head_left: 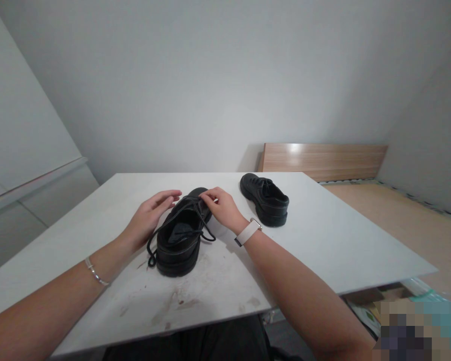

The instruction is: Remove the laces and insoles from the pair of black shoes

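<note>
A black lace-up shoe (177, 253) stands on the white table (311, 255), heel toward me and toe pointing away. Its black shoelace (204, 215) is loose, with ends hanging over both sides. At the right of the lacing, my right hand (222, 206) pinches the lace between thumb and forefinger. My left hand (152, 213) is beside the shoe's left side, fingers stretched and thumb apart, holding nothing. Farther back on the right sits a second black shoe (272, 208) with its laces in place.
Brown smudges (176, 303) mark the tabletop near its front edge. Beyond the table's right edge is a bed base (372, 210) with a wooden headboard (323, 159). A grey wall (195, 85) rises behind the table. Various items lie below at the lower right.
</note>
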`<state>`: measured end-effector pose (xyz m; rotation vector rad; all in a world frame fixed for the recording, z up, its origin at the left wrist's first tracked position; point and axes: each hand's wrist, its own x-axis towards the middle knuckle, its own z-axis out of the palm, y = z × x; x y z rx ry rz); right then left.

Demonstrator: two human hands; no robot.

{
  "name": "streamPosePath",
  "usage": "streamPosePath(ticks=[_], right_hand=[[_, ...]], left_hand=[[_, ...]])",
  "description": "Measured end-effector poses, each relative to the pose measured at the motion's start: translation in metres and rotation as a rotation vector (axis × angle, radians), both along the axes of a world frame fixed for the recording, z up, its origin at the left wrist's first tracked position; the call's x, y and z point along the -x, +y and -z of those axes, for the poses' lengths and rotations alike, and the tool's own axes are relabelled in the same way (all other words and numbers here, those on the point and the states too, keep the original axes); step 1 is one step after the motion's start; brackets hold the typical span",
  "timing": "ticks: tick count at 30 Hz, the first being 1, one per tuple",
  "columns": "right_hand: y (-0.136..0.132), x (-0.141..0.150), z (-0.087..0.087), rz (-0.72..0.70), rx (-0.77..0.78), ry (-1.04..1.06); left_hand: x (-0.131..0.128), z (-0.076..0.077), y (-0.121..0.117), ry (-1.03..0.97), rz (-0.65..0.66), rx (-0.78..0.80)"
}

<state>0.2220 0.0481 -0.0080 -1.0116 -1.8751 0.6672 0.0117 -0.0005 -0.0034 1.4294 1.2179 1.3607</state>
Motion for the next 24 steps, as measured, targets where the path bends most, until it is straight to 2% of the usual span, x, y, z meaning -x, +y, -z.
streamPosePath(ticks=[3, 7, 10, 16, 21, 24], right_hand=[[-0.003, 0.003, -0.002, -0.009, 0.017, 0.033], [-0.007, 0.008, -0.002, -0.033, 0.079, 0.089], [-0.012, 0.013, -0.001, -0.055, 0.027, 0.08], [-0.023, 0.02, -0.004, 0.022, -0.184, 0.011], [-0.026, 0.027, -0.003, 0.074, -0.188, -0.064], [-0.026, 0.028, -0.004, 0.112, -0.166, -0.084]], left_hand=[[-0.002, 0.002, -0.001, 0.061, 0.057, 0.088], [0.0, 0.001, 0.0, 0.112, 0.003, 0.11], [0.003, -0.001, 0.0, 0.138, 0.011, 0.116], [0.006, -0.003, 0.0, 0.257, -0.006, 0.001], [0.007, 0.001, 0.007, 0.374, 0.032, -0.136], [0.005, 0.0, 0.009, 0.418, -0.004, -0.186]])
